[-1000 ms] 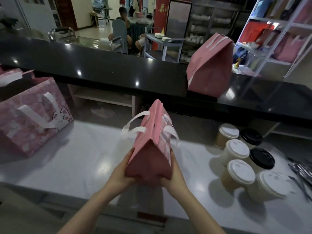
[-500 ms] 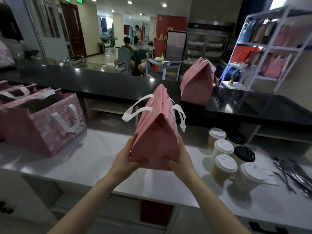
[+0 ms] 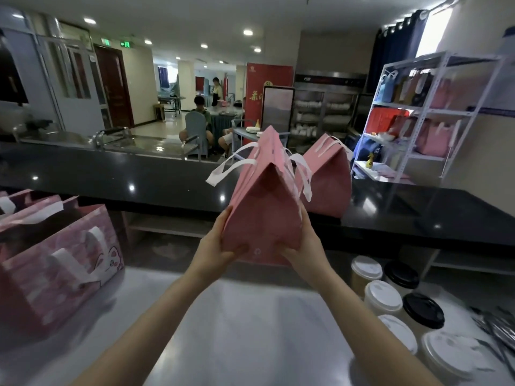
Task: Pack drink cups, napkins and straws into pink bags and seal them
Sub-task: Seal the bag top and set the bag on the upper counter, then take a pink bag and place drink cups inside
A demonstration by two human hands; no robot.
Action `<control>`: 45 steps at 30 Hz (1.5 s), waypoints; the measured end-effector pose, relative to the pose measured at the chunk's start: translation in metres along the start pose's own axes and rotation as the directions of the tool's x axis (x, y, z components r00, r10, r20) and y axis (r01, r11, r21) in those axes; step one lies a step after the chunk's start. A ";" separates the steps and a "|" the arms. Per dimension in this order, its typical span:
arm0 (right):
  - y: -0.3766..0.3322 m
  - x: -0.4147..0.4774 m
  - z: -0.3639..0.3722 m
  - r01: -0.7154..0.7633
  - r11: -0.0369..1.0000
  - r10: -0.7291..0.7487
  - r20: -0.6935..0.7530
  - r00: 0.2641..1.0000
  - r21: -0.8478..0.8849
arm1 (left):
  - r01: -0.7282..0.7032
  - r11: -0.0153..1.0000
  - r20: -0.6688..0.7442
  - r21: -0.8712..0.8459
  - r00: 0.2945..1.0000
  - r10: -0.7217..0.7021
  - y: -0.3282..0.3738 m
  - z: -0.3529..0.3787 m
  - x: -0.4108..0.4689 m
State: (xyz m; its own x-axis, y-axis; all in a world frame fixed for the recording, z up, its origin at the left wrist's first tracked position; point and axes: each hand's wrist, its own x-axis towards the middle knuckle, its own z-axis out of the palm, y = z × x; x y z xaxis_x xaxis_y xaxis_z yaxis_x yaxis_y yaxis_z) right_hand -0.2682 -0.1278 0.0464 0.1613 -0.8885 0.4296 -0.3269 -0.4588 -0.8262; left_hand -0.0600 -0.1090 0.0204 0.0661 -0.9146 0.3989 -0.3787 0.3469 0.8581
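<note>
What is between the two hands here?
The head view shows a closed pink bag between the left hand and right hand, each gripping its lower end.

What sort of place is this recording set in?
Probably a restaurant's drinks takeaway counter: lidded drink cups and pink bags on the worktop, a dark serving counter, people seated at tables beyond.

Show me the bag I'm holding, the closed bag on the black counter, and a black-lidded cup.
held bag (image 3: 262,218), head view, near end panel.
counter bag (image 3: 331,185), head view, its side.
black-lidded cup (image 3: 423,309), head view, lid centre.
</note>
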 end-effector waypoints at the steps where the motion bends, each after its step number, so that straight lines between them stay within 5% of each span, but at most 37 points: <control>1: 0.002 0.013 0.002 -0.003 1.000 0.003 -0.010 1.000 -0.002 | -0.012 1.000 0.007 -0.003 1.000 0.012 -0.003 0.000 0.015; 9: 0.041 0.114 0.023 -0.121 0.993 0.121 -0.057 0.991 -0.002 | 0.002 1.000 0.100 0.015 0.995 -0.003 -0.055 0.011 0.126; 14: 0.072 0.154 0.042 -0.188 0.982 0.180 -0.197 0.964 -0.025 | -0.059 0.981 0.127 0.185 0.991 0.036 -0.090 0.021 0.178; 24: 0.108 0.214 0.065 -0.268 0.961 0.234 -0.306 0.923 -0.073 | -0.055 0.998 0.146 0.042 0.988 0.049 -0.124 0.033 0.236; 32: 0.098 0.197 0.059 -0.184 0.967 0.121 -0.319 0.940 -0.174 | 0.003 0.995 0.159 0.097 0.987 -0.019 -0.126 0.025 0.231; 36: 0.081 0.172 0.038 0.008 0.923 -0.107 -0.237 0.966 -0.386 | 0.001 0.943 0.087 0.333 0.996 -0.031 -0.124 -0.002 0.206; 39: 0.069 0.152 0.027 0.187 0.779 -0.266 -0.045 0.963 -0.599 | -0.027 0.810 0.043 0.585 0.999 0.002 -0.123 -0.031 0.173; 45: 0.046 0.131 0.052 0.463 0.627 -0.211 0.436 0.875 -0.627 | 0.068 0.478 -0.035 0.876 0.996 -0.076 -0.112 -0.091 0.088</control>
State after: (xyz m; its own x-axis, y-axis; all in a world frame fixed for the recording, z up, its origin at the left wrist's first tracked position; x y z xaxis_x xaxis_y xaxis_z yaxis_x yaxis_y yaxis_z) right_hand -0.2142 -0.2654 0.0453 0.6159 -0.6837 0.3914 -0.7136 -0.6947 -0.0904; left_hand 0.0728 -0.2093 -0.0115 0.1273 -0.9304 0.3437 -0.9850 -0.0780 0.1538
